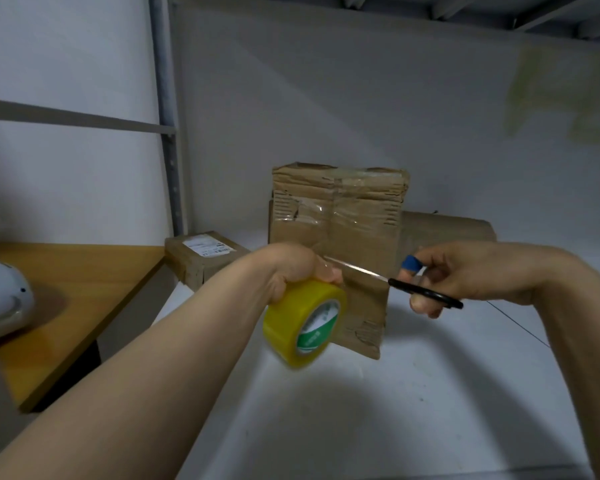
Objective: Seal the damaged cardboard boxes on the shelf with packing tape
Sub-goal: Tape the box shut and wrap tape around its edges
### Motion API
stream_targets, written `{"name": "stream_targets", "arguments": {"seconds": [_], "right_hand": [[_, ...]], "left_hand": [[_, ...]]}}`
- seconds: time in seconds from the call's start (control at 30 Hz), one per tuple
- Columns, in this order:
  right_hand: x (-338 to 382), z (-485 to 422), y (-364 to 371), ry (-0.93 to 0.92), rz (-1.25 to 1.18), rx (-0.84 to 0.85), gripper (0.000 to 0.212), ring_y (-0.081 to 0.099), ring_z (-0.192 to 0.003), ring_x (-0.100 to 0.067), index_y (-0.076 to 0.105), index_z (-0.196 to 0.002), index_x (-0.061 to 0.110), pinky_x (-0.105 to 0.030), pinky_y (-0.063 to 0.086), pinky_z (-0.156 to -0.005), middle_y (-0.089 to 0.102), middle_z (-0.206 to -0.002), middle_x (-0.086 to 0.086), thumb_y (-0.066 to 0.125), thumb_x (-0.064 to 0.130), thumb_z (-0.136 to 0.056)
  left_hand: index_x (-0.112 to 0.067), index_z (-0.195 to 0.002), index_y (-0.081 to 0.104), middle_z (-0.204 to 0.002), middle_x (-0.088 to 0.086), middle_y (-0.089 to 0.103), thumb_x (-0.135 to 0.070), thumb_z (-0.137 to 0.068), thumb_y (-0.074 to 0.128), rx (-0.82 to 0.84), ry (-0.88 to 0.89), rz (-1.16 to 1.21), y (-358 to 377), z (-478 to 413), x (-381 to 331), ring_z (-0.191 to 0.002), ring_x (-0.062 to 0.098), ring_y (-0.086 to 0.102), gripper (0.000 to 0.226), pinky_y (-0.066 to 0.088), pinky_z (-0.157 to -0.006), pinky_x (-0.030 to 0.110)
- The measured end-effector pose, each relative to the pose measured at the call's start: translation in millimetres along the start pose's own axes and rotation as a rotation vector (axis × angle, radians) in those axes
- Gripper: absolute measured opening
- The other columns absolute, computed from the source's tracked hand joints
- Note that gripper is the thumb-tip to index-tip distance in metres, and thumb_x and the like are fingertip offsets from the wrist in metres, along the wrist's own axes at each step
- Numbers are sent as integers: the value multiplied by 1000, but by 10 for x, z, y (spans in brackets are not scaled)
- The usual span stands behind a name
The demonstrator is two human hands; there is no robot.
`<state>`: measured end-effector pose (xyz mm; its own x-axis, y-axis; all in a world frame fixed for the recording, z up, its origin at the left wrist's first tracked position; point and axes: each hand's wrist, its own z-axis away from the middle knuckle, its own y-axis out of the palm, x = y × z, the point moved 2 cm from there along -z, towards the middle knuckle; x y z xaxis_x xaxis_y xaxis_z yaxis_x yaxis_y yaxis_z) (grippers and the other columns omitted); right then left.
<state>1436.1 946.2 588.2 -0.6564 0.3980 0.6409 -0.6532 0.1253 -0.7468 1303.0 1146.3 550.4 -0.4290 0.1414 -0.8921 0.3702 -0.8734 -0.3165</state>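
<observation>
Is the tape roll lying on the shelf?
No: the left hand grips the tape roll above the shelf, while the right hand holds a black tool.

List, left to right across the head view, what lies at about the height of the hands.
White rounded object → small labelled cardboard box → yellow packing tape roll → stretched tape strip → scissors. The hands and the larger boxes overlap these, so they are left out.

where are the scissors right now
In the head view the scissors are right of centre, held in the right hand, tip at the tape strip stretched from the tape roll in the left hand, in front of the tall box.
</observation>
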Motion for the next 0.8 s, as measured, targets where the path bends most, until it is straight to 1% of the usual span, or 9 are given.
{"name": "stream_targets", "arguments": {"seconds": [0.13,0.27,0.37,0.43,0.5,0.57,0.7,0.73,0.8], "right_hand": [[-218,-4,42,-59,-147,-25,62,66,-79,-13,67,-115,20,-26,47,-67,71,-88,-6,87,41,-60],[-273,82,51,-144,-301,0,43,69,-87,-22,67,-111,16,-24,51,-66,71,-98,-14,85,34,-76],[-241,120,125,-49,-169,6,45,70,-87,-20,64,-116,16,-25,49,-67,74,-98,-19,84,22,-76],[-224,123,250,53,-61,10,42,70,-85,-15,66,-111,22,-27,50,-70,77,-94,-11,85,26,-74],[-178,80,472,124,206,46,33,69,-85,-11,68,-101,30,-27,51,-76,77,-93,0,88,33,-75],[-89,1,765,161,528,105,28,67,-90,-13,67,-94,32,-24,49,-73,74,-99,7,87,38,-75],[112,-89,1155,224,982,262,44,59,-113,-25,64,-128,22,-31,48,-84,61,-126,-4,76,31,-87],[199,-81,1120,225,995,211,39,61,-110,-26,65,-127,20,-32,50,-86,62,-122,-5,72,25,-90],[447,-64,913,108,874,-125,16,62,-90,-23,70,-107,17,-36,54,-81,64,-98,-3,67,23,-93]], "left_hand": [[-10,-117,72,-116,19,71,-24,-81,82,31,-57,-117,-32,-25,110,-110,39,66,40,52,-101,52],[-14,-112,74,-114,16,72,-27,-77,85,21,-108,-237,-123,2,225,-107,38,67,39,54,-98,52],[-13,-112,70,-112,16,71,-25,-82,83,-45,-102,-212,-262,109,234,-103,36,66,35,55,-93,48],[-11,-115,67,-110,17,71,-25,-82,83,-117,-87,-185,-404,165,254,-102,37,67,39,55,-94,49],[-10,-121,65,-113,17,70,-27,-80,84,-185,-77,-211,-516,199,292,-105,39,66,48,54,-98,53],[-12,-124,60,-119,16,66,-30,-82,83,-223,-86,-242,-561,225,329,-109,40,63,51,52,-101,54],[-13,-123,63,-115,15,70,-29,-81,83,-199,-76,-175,-566,291,367,-107,39,66,49,53,-99,54],[-13,-122,64,-112,16,72,-28,-81,84,-179,-74,-145,-565,302,379,-105,38,68,48,54,-98,54],[-13,-123,65,-109,16,74,-27,-79,84,-158,-67,-98,-567,321,396,-103,38,70,50,55,-96,53]]}}
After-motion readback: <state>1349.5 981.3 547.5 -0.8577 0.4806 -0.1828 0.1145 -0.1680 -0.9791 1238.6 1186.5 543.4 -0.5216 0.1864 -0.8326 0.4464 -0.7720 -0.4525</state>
